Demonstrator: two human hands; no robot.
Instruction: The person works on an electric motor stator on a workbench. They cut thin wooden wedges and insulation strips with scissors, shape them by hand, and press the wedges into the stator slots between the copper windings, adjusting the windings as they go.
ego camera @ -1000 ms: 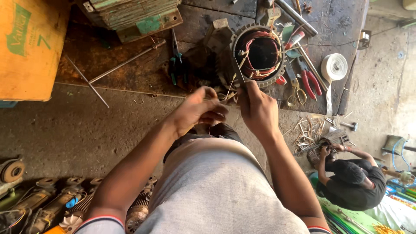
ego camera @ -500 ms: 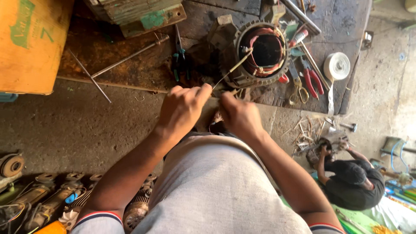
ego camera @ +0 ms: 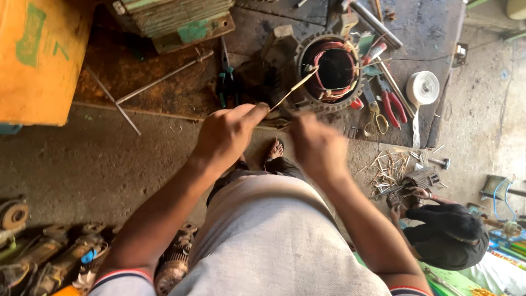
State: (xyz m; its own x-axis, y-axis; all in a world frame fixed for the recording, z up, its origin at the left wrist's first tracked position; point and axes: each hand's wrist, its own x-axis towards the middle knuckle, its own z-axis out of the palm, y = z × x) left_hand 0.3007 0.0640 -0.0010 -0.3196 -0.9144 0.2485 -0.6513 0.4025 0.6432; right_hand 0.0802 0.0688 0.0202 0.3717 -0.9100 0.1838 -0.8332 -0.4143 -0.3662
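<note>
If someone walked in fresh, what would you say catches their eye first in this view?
Probably the round motor stator with its copper windings, on the dark workbench at top centre. Just below it, the left hand pinches a thin strip that reaches to the stator's rim, with the blurred right hand beside it. Red-handled pliers lie to the stator's right.

- A large yellow-orange box [ego camera: 38, 60] stands at the top left, on the workbench edge, with green markings painted on its face.
- A flat colourful printed package or sheet [ego camera: 520, 252] lies at the bottom right; its details are too small to tell.
</note>
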